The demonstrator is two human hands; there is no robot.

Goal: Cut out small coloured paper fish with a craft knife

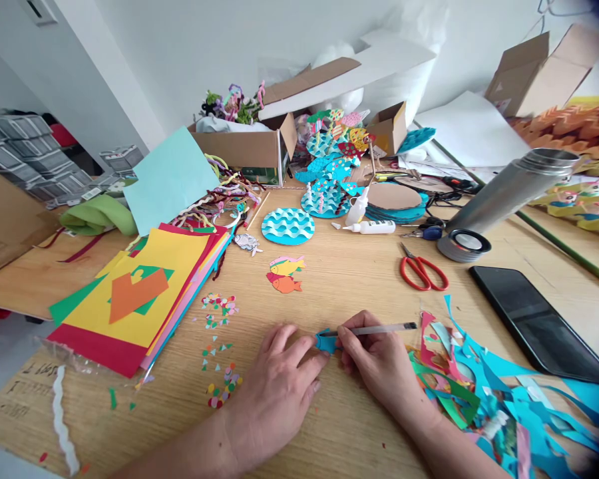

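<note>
Blue paper cutout [325, 341], small and flat with a notched end, is lying on the wood-grained desk [339, 412] between the hands. The left hand [279, 386] is pressing it with loosely spread, bent fingers; the right hand [372, 349] is pinching a slim translucent pen [387, 328] over it. Beyond, glossy paper fish [287, 274] are overlapping near a round disc [288, 227] layered with wavy strips.
</note>
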